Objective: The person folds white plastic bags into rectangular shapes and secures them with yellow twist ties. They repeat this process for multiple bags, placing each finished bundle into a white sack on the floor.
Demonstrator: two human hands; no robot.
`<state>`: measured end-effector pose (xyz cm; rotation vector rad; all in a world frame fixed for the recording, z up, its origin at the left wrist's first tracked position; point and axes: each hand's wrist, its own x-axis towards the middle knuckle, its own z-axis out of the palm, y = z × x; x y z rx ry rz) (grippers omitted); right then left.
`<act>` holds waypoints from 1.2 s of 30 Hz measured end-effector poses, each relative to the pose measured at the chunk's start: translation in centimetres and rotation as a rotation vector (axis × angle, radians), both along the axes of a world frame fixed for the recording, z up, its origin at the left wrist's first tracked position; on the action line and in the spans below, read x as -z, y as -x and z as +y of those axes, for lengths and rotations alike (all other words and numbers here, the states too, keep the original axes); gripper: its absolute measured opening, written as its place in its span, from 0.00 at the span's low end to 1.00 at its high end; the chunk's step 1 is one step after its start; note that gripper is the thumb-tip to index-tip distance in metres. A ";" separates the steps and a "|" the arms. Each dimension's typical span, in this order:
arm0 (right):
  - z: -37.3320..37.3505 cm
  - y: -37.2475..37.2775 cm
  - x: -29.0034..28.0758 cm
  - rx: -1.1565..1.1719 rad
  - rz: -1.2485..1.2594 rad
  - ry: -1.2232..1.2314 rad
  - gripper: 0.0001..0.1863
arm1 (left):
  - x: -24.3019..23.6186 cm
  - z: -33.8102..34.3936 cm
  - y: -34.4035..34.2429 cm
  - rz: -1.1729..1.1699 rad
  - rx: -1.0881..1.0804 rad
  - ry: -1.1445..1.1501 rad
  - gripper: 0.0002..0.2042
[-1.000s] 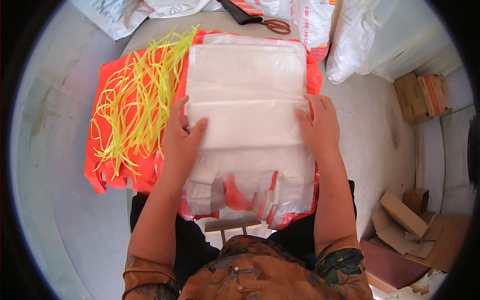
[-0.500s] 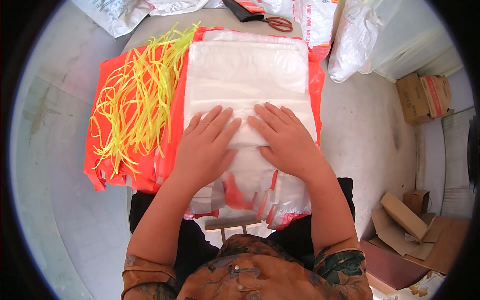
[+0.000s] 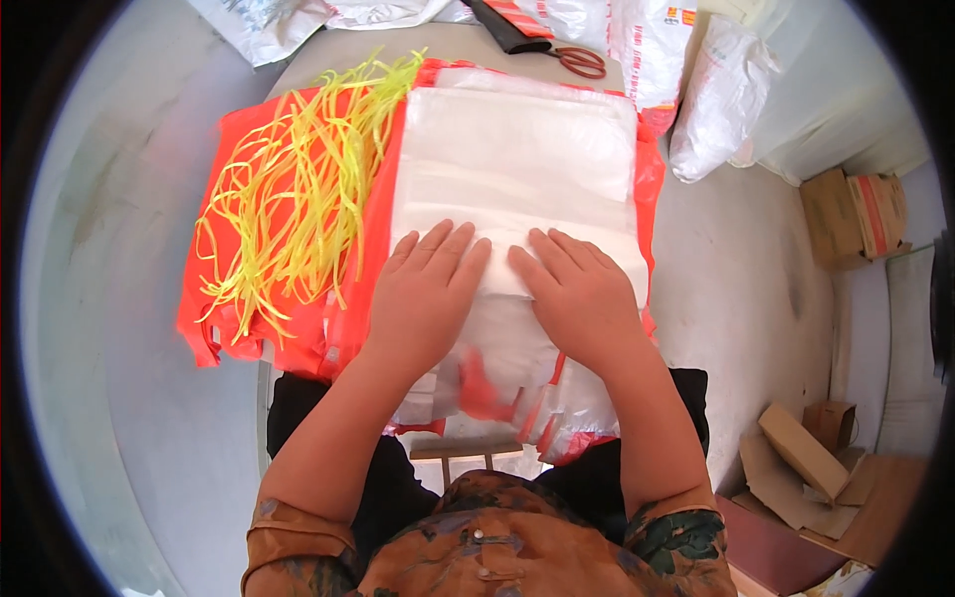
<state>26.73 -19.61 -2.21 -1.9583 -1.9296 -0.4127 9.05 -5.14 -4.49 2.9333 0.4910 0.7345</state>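
Note:
A stack of whitish, translucent plastic bags point(image 3: 517, 149) lies in front of me on red plastic sheeting point(image 3: 649, 189). Both palms rest flat on the stack, side by side, fingers pointing away from me. My left hand point(image 3: 428, 294) lies on its left half with fingers stretched out. On the right half, my right hand point(image 3: 582, 294) has its fingers extended and slightly spread. Neither holds anything. Cut bag handles with red patches point(image 3: 482, 388) hang at the near edge. To the left, a bunch of yellow strips point(image 3: 288, 189) lies loose on more red plastic.
Red-handled scissors point(image 3: 581, 63) lie at the table's far side, their blades under a dark sleeve. White sacks point(image 3: 724, 95) stand around the far edge. Cardboard boxes point(image 3: 853, 217) sit on the floor at right, with opened cartons point(image 3: 806, 453) nearer me.
My hands have slid slightly toward me on the bags, staying flat. The whole view has shifted a little, so the table appears farther right.

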 end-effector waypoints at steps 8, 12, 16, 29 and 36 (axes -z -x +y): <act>-1.7 -3.0 -1.3 0.183 0.044 -0.111 0.21 | 0.0 0.8 0.5 -0.124 -0.013 -0.056 0.20; -2.1 -4.6 -1.2 0.249 0.538 -0.418 0.26 | -1.5 0.6 0.7 -0.152 -0.041 0.140 0.17; -1.3 -3.8 -0.1 0.057 1.436 -0.620 0.37 | -2.7 0.5 2.1 -0.334 -0.052 0.866 0.15; 0.8 0.9 0.4 0.093 1.983 0.034 0.39 | -1.2 -1.5 1.3 -0.420 -0.024 2.141 0.34; 0.5 0.8 0.3 0.091 1.930 0.072 0.45 | -1.3 -1.5 1.5 -0.321 -0.027 2.085 0.47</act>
